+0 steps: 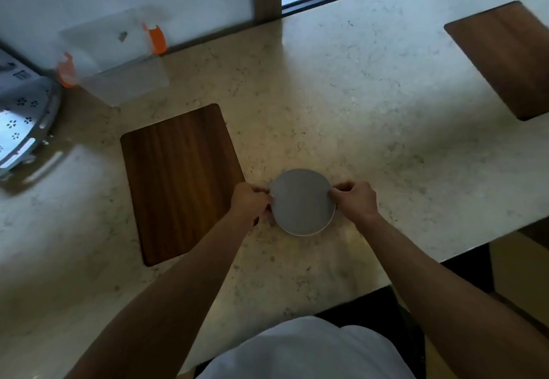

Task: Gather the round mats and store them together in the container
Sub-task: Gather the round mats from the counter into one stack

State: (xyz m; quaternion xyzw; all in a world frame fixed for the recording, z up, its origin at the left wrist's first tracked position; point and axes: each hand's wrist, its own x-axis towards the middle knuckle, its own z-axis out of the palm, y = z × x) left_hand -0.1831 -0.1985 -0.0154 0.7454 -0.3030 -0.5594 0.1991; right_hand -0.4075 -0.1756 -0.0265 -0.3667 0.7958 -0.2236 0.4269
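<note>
A grey round mat stack [302, 202] sits near the front middle of the marble counter, showing a pale lower edge that suggests more than one mat. My left hand [249, 200] pinches its left rim and my right hand [355, 199] pinches its right rim. Whether the stack rests on the counter or is slightly lifted I cannot tell. A clear plastic container [114, 57] with orange clips stands at the back left against the wall, its lid raised behind it.
A brown wooden board [181, 182] lies just left of the stack. A second wooden board [508, 57] lies at the far right. A perforated metal tray [23, 123] sits at the left edge. The counter's front edge [416, 271] steps back on the right.
</note>
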